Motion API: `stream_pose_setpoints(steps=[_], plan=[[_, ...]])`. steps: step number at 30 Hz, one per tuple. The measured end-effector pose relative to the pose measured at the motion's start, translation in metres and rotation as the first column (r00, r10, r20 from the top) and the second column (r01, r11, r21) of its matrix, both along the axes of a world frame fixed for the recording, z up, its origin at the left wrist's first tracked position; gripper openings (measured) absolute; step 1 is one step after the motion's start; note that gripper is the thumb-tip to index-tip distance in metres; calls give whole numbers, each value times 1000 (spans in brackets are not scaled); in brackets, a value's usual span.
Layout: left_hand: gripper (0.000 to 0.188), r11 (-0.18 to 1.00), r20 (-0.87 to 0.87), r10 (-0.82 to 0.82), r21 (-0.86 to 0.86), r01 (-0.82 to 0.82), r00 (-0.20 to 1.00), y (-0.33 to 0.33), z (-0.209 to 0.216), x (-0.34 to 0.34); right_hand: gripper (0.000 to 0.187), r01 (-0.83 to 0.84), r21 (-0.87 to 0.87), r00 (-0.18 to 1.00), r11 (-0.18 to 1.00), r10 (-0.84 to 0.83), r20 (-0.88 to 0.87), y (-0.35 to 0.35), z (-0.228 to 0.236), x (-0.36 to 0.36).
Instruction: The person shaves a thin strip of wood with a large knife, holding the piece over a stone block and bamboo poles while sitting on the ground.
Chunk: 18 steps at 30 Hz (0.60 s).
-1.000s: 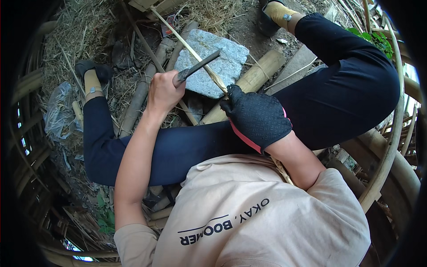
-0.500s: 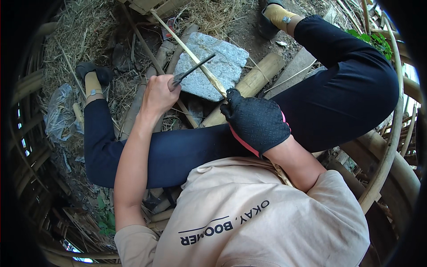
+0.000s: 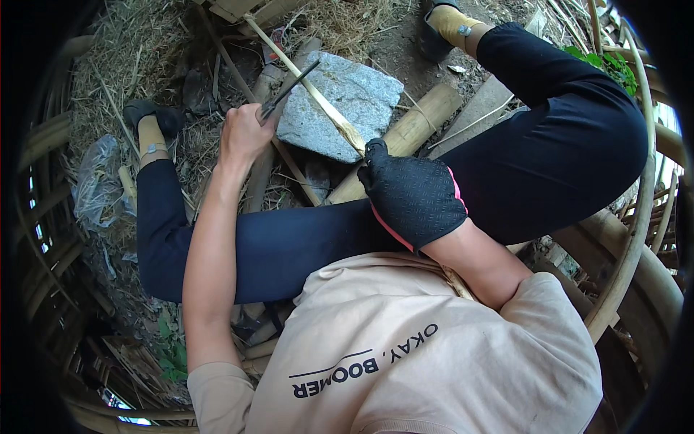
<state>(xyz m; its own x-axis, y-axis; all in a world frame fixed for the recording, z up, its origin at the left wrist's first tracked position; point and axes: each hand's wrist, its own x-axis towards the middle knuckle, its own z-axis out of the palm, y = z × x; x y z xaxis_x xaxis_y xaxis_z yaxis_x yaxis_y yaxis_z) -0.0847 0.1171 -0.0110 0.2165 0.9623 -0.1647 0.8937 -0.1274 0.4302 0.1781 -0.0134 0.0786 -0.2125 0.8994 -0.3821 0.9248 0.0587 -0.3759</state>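
Near the top centre of the frame the grey stone lies under the bamboo strip, backing it. Your gloved right hand closes on the strip's near end, steadying it; your bare left hand grips the dark blade, edge resting across the strip.

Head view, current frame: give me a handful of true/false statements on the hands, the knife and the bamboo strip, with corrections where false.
1. The right hand wears a black glove. True.
2. The left hand is gloved too. False: it is bare.
3. The left hand grips a dark-bladed knife whose blade crosses the bamboo strip. True.
4. The bamboo strip lies flat on the ground, untouched. False: the right hand holds its near end, and it slants up over the grey stone.
5. The grey stone rests on the person's lap. False: it sits on the ground beyond the legs.
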Motion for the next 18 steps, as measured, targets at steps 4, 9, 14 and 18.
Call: stream_pose_setpoints(steps=[4, 9, 14, 18], plan=[[19, 992, 87, -123, -6, 124, 989, -18, 13, 14, 45, 32, 4, 999, 999, -31, -23, -1, 1, 3], [18, 987, 116, -94, -118, 108, 989, -29, 21, 30, 49, 37, 6, 998, 999, -37, -41, -2, 1, 4], [21, 990, 2, -138, -29, 138, 990, -16, 8, 20, 49, 27, 96, 999, 995, -23, -45, -6, -7, 4], [24, 997, -95, 39, -69, -45, 995, 14, -3, -9, 50, -3, 103, 1000, 995, 2, 11, -4, -6, 4]])
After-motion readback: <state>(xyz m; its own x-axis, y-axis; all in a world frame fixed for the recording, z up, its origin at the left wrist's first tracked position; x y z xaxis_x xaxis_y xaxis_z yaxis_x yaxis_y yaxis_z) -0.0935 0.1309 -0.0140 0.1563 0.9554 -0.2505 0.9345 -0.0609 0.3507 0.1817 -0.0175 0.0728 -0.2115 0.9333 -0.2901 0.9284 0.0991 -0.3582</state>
